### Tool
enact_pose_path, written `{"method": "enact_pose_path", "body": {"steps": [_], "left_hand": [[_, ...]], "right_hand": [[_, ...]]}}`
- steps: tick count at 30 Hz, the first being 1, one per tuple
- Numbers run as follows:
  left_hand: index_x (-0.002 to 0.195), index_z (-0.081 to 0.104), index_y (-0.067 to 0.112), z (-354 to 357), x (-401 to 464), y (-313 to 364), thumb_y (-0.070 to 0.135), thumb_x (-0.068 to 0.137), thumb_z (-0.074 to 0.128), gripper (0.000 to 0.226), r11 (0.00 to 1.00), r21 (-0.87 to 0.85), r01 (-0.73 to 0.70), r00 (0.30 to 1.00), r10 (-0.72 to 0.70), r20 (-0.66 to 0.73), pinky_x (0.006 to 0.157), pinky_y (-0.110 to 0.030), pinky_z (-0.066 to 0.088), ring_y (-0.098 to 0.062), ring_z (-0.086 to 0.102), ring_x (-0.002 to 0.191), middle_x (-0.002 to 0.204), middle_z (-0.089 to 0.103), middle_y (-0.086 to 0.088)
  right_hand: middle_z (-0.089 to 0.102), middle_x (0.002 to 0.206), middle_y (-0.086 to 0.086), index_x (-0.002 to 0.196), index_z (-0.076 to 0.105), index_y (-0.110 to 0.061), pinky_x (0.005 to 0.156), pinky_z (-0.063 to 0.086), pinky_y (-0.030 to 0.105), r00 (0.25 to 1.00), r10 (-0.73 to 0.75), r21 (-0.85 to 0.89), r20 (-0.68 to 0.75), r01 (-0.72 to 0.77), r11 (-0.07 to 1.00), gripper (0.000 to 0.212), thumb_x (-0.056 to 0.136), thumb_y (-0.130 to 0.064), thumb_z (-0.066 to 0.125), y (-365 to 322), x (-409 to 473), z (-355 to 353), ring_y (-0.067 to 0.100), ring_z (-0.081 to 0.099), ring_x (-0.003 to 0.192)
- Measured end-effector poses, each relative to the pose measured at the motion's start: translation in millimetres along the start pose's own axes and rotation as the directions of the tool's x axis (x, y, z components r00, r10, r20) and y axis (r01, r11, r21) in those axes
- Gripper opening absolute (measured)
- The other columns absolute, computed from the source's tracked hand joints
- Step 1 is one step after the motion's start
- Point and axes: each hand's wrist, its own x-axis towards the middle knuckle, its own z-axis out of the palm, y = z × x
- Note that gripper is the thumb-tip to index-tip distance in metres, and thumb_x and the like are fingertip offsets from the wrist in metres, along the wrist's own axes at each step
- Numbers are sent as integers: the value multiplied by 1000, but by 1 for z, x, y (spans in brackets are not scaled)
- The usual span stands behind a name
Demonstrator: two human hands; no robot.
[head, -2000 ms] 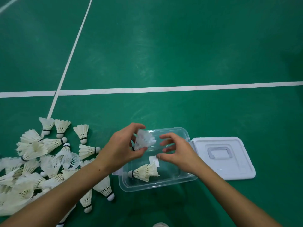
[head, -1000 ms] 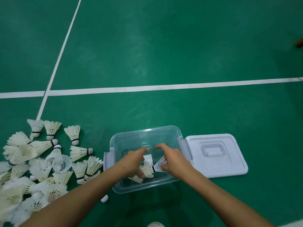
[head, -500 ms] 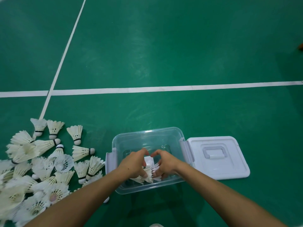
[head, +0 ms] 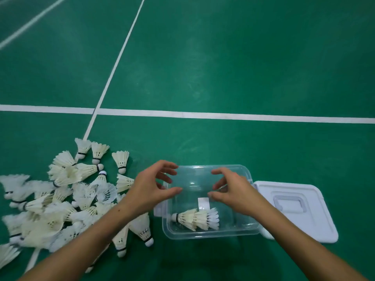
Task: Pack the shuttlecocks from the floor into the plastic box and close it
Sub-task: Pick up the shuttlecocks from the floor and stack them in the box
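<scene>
I've got both hands, left hand (head: 151,189) and right hand (head: 236,191), hovering loosely curled and empty over the clear plastic box (head: 239,233), nested shuttlecocks (head: 195,218) lying along its near wall, lid (head: 316,226) off beside it.

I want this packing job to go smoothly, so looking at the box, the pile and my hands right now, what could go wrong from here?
1. Feathers could get crushed: the nested shuttlecocks lie on their side in the clear plastic box, so more piled on top may bend them.
2. The pile of shuttlecocks looks large against the box, so it may overfill and the lid might not shut.
3. Reaching back, the empty left hand could knock the loose shuttlecock beside the box.
</scene>
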Motion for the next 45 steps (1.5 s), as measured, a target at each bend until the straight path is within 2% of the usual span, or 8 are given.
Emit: {"method": "enact_pose_path", "body": {"steps": [5,13,23,28,32,34,39,45], "left_hand": [[126,65,33,-74,-20,-38,33,72,94,61,994,-51,93,986,-99,-136,88,-38,64,-12,72,104,119,73,9],[128,63,32,-137,-46,-114,27,75,94,62,968,80,236,930,-202,-306,80,-23,59,-8,68,102,117,70,14],[131,60,38,-139,-41,-164,39,80,89,59,878,431,207,977,-161,-141,106,-34,51,-9,54,126,138,53,13],[130,64,36,-135,-22,-169,47,80,85,56,852,478,215,976,-172,-133,105,-35,50,-11,56,126,142,55,11],[130,64,38,-129,-7,-172,38,81,80,51,772,570,282,959,-228,-166,90,-39,59,-13,61,119,143,56,10],[126,66,40,-127,-1,-175,33,83,79,46,732,608,308,951,-248,-183,86,-40,60,-15,62,118,145,55,11],[109,75,38,-129,13,-181,30,83,86,29,719,612,331,943,-269,-195,91,-39,58,-17,63,114,134,57,7],[99,66,39,-138,5,-183,11,84,78,34,807,524,273,962,-219,-164,94,-29,51,-17,60,114,126,54,6]], "right_hand": [[74,97,-8,133,58,-31,82,63,36,988,-152,136,-14,152,979,57,84,-34,87,-62,13,13,4,73,80],[73,106,-4,137,56,-22,89,61,36,919,-390,76,55,385,920,52,91,-28,80,-158,61,70,10,73,91],[65,134,9,141,52,-17,98,56,45,879,-363,-190,308,431,882,53,93,-7,72,-176,135,154,26,62,121],[63,142,3,144,54,-22,108,51,42,858,-368,-153,357,442,884,63,89,6,69,-182,155,173,21,57,133],[62,143,3,144,54,-26,98,55,39,843,-354,-99,405,425,900,68,89,13,61,-178,166,177,21,59,128],[63,141,3,143,56,-25,90,54,35,841,-350,-97,412,423,901,66,89,11,64,-175,173,178,20,61,119],[66,133,5,131,72,-18,101,52,35,797,-374,-194,475,509,839,46,87,-6,79,-176,184,181,22,62,121],[58,83,-10,98,80,-10,77,56,36,816,-391,-173,425,497,850,18,83,-17,88,-174,187,169,22,66,88]]}}
